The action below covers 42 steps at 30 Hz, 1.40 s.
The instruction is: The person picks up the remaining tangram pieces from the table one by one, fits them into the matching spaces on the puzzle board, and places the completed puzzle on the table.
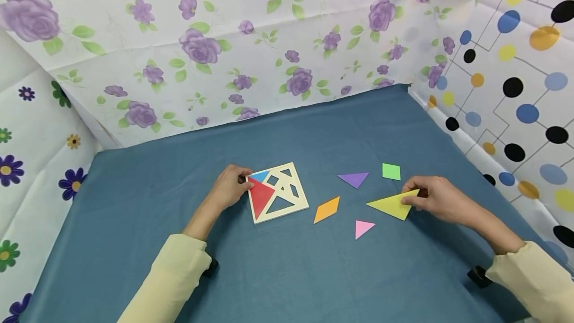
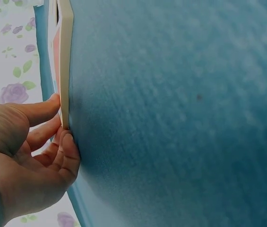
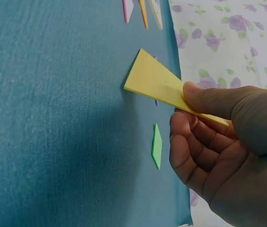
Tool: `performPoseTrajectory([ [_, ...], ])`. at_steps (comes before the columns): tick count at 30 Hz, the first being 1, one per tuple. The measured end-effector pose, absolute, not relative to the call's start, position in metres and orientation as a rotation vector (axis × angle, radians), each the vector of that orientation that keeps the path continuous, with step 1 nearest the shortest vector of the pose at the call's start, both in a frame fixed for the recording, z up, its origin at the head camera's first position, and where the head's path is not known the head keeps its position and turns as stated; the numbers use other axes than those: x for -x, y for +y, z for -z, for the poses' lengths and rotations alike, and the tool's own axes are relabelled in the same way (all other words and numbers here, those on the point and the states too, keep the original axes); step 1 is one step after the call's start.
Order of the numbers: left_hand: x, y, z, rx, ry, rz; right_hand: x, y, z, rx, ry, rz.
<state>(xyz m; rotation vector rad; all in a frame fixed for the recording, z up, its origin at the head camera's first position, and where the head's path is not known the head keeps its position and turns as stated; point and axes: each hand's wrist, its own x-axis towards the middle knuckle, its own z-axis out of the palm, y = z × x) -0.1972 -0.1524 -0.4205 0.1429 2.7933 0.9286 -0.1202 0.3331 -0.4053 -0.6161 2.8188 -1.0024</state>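
A pale wooden tangram tray lies on the blue cloth, with a red triangle and a blue triangle set in its left side and several cut-out slots showing. My left hand grips the tray's left edge, thumb on top near the red piece; the left wrist view shows the thumb and fingers pinching the tray rim. Between thumb and fingers, my right hand pinches a large yellow triangle. The right wrist view shows this yellow triangle raised above the cloth, thumb on its face.
Loose between tray and right hand lie an orange parallelogram, a purple triangle, a pink triangle and a green square. Flowered sheeting stands behind the blue cloth; dotted sheeting borders its right side.
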Motion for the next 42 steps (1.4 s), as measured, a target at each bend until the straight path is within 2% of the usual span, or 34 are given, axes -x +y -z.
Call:
performPoseTrajectory([
  [42,0.196,-0.155,0.422,-0.151,2.781,-0.943,0.136,0.303,0.386,0.263,2.288,1.471],
])
